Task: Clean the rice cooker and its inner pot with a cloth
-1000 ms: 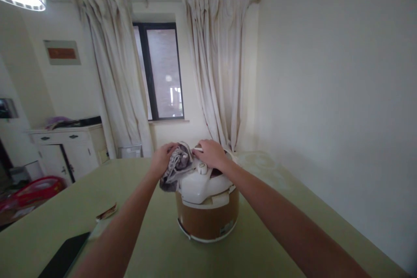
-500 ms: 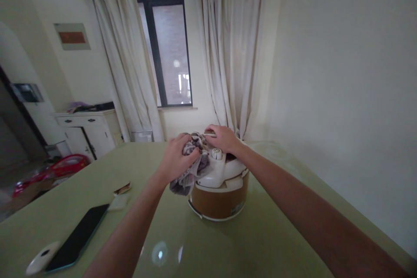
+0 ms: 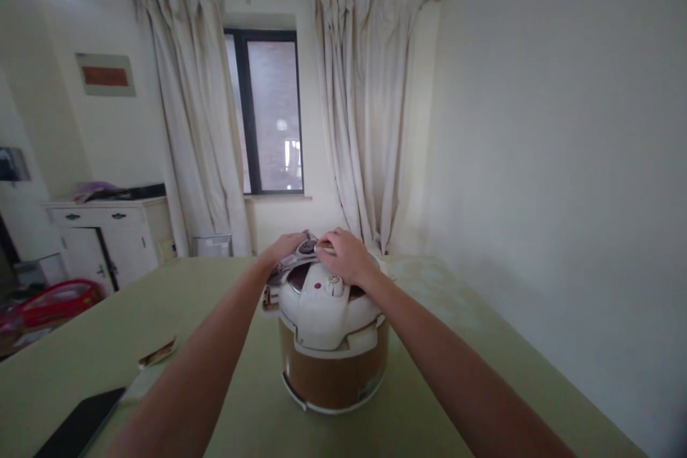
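Note:
In the head view a cooker with a brown body [image 3: 333, 376] and a white lid [image 3: 322, 318] stands upright on the pale green table [image 3: 241, 379]. A round white knob [image 3: 335, 285] sits on the lid. My left hand [image 3: 284, 247] is at the lid's far left side, pressing a crumpled patterned cloth [image 3: 276, 273] against it; its fingers are partly hidden. My right hand [image 3: 346, 257] is closed over the top of the lid behind the knob, apparently on the lid's handle, most of which the hand covers.
A dark phone [image 3: 80, 422] and a small brown-and-white packet [image 3: 157, 353] lie on the table at left. Beyond it are a white cabinet [image 3: 107, 236] and a red plastic item [image 3: 64, 300]. Curtains [image 3: 370, 114] and a wall [image 3: 537, 157] bound the far and right sides.
My left hand has moved the cloth from the lid's near left to its far left side, uncovering the lid's front. My right hand stays on top. The view has tilted up and turned slightly right.

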Available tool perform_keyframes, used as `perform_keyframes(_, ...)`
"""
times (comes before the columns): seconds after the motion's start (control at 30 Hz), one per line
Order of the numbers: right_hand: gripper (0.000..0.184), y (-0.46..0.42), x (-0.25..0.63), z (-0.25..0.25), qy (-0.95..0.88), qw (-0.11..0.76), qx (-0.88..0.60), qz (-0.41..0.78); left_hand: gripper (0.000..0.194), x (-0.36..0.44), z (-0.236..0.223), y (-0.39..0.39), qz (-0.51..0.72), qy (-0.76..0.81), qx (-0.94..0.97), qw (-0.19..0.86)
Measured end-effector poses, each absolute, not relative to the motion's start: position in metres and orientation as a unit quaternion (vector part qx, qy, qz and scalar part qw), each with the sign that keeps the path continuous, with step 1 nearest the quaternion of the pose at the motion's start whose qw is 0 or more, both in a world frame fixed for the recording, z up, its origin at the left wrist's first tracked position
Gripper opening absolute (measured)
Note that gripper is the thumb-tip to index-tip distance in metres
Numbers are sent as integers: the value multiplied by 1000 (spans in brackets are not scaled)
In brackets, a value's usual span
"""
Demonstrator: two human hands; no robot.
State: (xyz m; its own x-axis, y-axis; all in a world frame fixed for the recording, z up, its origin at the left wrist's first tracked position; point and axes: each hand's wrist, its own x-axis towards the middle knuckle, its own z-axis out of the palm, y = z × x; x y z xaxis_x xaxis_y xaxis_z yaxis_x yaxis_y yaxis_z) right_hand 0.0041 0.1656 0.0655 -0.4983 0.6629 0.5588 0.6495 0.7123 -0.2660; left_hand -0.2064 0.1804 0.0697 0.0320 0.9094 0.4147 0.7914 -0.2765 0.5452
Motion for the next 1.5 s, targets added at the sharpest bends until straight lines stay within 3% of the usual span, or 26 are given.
perform_keyframes(0.17, 27, 163, 5, 66, -856, 343, -385, 40, 40, -213, 60, 144, 403, 586, 701, 60)
perform_keyframes(0.27, 27, 163, 5, 68, -852, 360, -373, 68, 27, -199, 47, 94, 415, 570, 709, -2)
perform_keyframes(0.47, 24, 169, 6, 67, -831, 375, -387, 135, 21, -144, -17, 7, 476, 509, 665, -267)
perform_keyframes(0.6, 26, 178, 7, 67, -846, 350, -376, 145, 21, -105, -34, 0, 385, 383, 733, -410)
perform_keyframes(0.7, 27, 189, 9, 73, -876, 293, -340, 178, 22, -66, -11, 8, 289, 383, 786, -391)
perform_keyframes(0.8, 27, 200, 11, 85, -895, 237, -316, 205, 35, -28, 22, 21, 193, 444, 815, -320)
perform_keyframes(0.93, 25, 207, 13, 102, -907, 180, -313, 216, 40, -1, 44, 39, 116, 500, 797, -319)
perform_keyframes(1.13, 25, 202, 2, 113, -915, 148, -343, 154, 41, -24, 36, 35, 212, 431, 836, -265)
perform_keyframes(1.33, 27, 193, -7, 104, -914, 159, -361, 93, 22, -84, -11, -2, 354, 342, 792, -362)
perform_keyframes(1.4, 27, 186, -6, 98, -910, 185, -363, 81, 17, -116, -18, -7, 423, 356, 751, -360)
perform_keyframes(1.5, 19, 176, -5, 88, -882, 245, -395, 77, 18, -168, -4, 6, 427, 496, 694, -302)
